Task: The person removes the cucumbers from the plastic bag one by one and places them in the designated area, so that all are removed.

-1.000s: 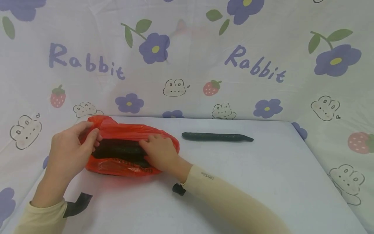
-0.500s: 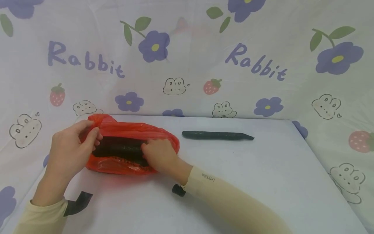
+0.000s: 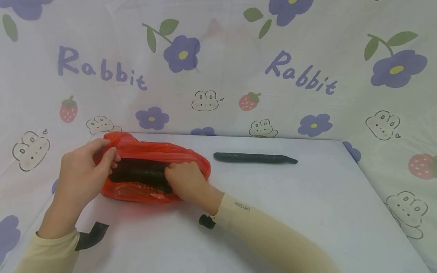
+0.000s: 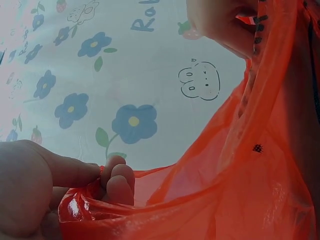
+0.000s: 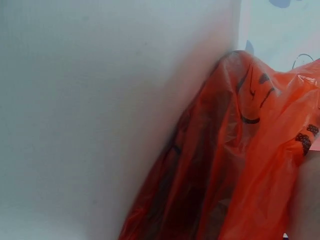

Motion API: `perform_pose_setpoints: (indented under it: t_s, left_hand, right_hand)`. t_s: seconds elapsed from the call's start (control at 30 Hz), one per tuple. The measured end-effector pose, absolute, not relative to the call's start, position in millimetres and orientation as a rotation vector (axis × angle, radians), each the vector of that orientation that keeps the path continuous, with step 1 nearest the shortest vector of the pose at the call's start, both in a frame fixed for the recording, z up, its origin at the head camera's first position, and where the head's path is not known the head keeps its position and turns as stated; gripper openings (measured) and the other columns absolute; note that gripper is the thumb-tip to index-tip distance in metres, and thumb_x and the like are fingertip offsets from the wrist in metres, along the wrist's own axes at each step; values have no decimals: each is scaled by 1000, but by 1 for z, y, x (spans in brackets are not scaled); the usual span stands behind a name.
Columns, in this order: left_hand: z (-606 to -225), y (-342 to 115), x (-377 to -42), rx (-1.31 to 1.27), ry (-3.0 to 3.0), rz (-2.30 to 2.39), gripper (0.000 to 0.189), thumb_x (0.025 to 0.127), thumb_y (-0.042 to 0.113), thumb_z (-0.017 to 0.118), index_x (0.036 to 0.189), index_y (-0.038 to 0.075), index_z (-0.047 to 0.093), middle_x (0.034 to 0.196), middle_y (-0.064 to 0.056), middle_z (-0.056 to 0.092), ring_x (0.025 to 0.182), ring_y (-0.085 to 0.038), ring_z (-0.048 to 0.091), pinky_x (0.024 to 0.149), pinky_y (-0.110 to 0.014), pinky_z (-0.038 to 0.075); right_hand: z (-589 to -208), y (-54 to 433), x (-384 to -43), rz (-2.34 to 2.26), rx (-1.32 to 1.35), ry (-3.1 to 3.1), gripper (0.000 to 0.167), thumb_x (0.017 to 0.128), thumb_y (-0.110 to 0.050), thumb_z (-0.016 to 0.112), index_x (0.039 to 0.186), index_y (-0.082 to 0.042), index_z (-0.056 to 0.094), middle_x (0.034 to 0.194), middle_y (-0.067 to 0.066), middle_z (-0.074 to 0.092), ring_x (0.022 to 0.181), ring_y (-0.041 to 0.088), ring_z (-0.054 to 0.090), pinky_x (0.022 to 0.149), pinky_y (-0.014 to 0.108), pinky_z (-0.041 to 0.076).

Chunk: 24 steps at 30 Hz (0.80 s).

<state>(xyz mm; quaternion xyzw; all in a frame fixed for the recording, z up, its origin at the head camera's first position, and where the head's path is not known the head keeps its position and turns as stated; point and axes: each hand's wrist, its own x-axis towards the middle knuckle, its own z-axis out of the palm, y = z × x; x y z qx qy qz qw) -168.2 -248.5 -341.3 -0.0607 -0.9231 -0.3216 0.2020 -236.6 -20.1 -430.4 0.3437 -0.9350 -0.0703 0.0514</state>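
In the head view a red plastic bag (image 3: pixel 160 147) lies on its side at the table's left, its mouth spread wide. Dark green cucumbers (image 3: pixel 138 170) show through the opening. My left hand (image 3: pixel 78 174) pinches the bag's edge between thumb and fingers, seen closer in the left wrist view (image 4: pixel 25 187). My right hand (image 3: pixel 187 180) reaches into the bag, fingers curled round the right end of a cucumber; its fingertips are hidden. The right wrist view shows mostly the bag's printed outer side (image 5: pixel 215 150).
One more cucumber (image 3: pixel 256 157) lies by itself to the right of the bag on the white table (image 3: pixel 290 208). A curtain (image 3: pixel 218 68) printed with flowers and rabbits hangs behind. Black straps (image 3: pixel 92 237) stick out at both sleeve cuffs.
My right hand's fingers have curled in further round the cucumber, which has shifted slightly within the bag. The left hand keeps its pinch on the bag.
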Motion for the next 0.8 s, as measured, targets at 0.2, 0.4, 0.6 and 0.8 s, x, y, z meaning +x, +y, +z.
perform_pose_setpoints:
  t_s: [0.2,0.4,0.6,0.8]
  left_hand:
    - [-341,-249,-167,-146,-2589,-890,28,108,12,66,129,-5,70,90,-16,76,77,-33,75,65,-3,43]
    - [-342,-248,-168,-148,-2582,-899,26,108,12,66,128,-5,70,91,-16,76,76,-32,75,64,-4,45]
    - [-342,-250,-168,-158,-2580,-906,26,108,12,65,128,-5,70,91,-16,76,77,-32,74,64,-4,45]
    - [-343,-251,-168,-150,-2595,-910,27,108,13,65,129,-4,70,92,-15,76,79,-32,75,65,-3,44]
  right_hand:
    - [-430,-16,-238,-164,1025,-2856,23,98,-38,81,114,-22,76,101,-6,74,88,13,69,78,32,62]
    - [-422,-10,-243,-104,979,-2873,26,98,-40,82,118,-24,75,105,-9,75,93,12,69,77,32,62]
    - [-417,-3,-243,-12,941,-2919,27,100,-36,80,124,-24,76,114,-8,76,100,14,71,79,38,64]
    - [-416,5,-246,102,905,-2946,28,102,-33,78,128,-24,74,116,-5,75,98,16,71,79,41,64]
